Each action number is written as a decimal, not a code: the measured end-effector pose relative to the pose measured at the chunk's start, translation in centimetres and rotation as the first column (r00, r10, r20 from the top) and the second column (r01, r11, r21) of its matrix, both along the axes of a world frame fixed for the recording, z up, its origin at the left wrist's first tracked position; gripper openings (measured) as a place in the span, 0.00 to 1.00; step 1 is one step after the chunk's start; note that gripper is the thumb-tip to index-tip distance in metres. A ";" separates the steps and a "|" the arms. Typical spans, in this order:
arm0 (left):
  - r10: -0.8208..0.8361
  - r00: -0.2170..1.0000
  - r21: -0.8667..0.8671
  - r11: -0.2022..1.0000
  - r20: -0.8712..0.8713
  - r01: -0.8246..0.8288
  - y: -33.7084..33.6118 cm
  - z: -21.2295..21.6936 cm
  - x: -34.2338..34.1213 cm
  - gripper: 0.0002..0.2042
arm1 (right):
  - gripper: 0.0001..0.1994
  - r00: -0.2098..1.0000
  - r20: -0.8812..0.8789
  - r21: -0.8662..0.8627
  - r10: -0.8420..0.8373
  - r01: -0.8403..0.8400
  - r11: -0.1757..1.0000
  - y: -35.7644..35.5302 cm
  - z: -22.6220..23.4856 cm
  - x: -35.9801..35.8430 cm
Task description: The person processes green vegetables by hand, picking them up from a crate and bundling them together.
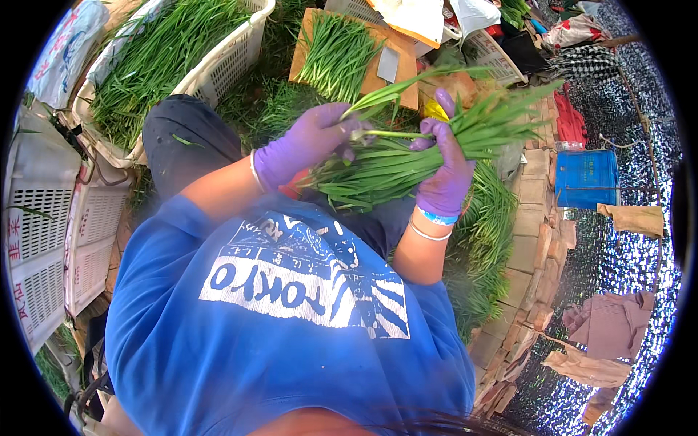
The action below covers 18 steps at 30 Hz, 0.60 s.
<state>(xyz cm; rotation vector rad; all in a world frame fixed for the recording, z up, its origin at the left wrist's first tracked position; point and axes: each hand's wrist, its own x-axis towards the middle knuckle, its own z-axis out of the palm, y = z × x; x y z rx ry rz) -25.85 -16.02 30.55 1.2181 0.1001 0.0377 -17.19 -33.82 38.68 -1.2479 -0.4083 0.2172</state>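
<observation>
My left hand [302, 149], in a purple glove, pinches the thin green leaves of garlic chives above my lap. My right hand [447, 171], gloved too, is closed round a handful of garlic chives [498, 123] whose leaves fan out to the right. Between the hands, one pale stalk [392, 134] runs across from the right fingers toward the left fingertips. Below them, more loose chives [371, 174] spread over my lap; whether these belong to the held handful I cannot tell.
A white slatted crate [231, 69] full of chives stands at the far left. Ahead, a wooden board [408, 94] carries a chive bunch [336, 58] and a metal blade [388, 64]. White crates [43, 211] line the left; bricks [525, 240] and a blue container [587, 178] lie right.
</observation>
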 end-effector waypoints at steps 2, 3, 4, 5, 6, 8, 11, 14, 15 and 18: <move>-0.010 1.000 0.106 0.994 0.027 0.007 1.3 -1.0 -0.9 0.09 | 0.23 0.998 -0.062 0.103 -0.003 0.010 0.995 -0.9 -0.3 0.2; 0.025 1.000 0.059 0.998 0.017 -0.026 1.9 -1.8 -1.5 0.12 | 0.22 0.995 -0.016 0.118 -0.101 0.102 0.988 -1.3 -0.4 0.4; 0.051 0.998 0.058 0.997 -0.042 -0.049 3.0 -2.5 -1.8 0.13 | 0.22 0.996 -0.034 0.106 -0.085 0.088 0.990 -2.0 -0.5 0.5; 0.107 0.994 -0.037 0.994 -0.013 -0.107 4.1 -3.5 -2.5 0.15 | 0.22 0.995 -0.063 0.090 -0.081 0.086 0.992 -2.6 -0.4 0.7; 0.111 0.991 0.154 0.983 -0.076 -0.098 6.3 -4.2 -2.8 0.15 | 0.22 0.993 -0.086 0.077 -0.083 0.090 0.993 -3.2 -0.4 0.8; 0.144 0.980 0.370 0.925 -0.138 -0.084 9.6 -6.3 -4.0 0.13 | 0.24 0.995 -0.068 0.048 -0.073 0.076 0.996 -4.1 -0.4 0.9; 0.261 0.965 0.508 0.831 0.004 -0.226 13.1 -9.3 -6.8 0.15 | 0.26 0.999 -0.018 0.003 -0.031 0.031 1.000 -4.4 -0.4 0.8; 0.445 0.887 0.535 0.724 0.122 -0.436 15.4 -9.8 -7.9 0.15 | 0.27 1.000 -0.018 0.036 0.012 -0.012 0.999 -3.9 -0.5 0.6; 0.489 0.861 0.620 0.636 0.136 -0.459 15.5 -9.2 -7.8 0.15 | 0.28 1.000 -0.018 0.034 0.014 -0.013 0.999 -3.7 -0.5 0.6; 0.517 0.844 0.818 0.541 -0.144 -0.192 14.9 -5.4 -6.8 0.16 | 0.28 0.999 -0.024 0.044 0.036 -0.035 0.998 -3.0 -0.4 0.6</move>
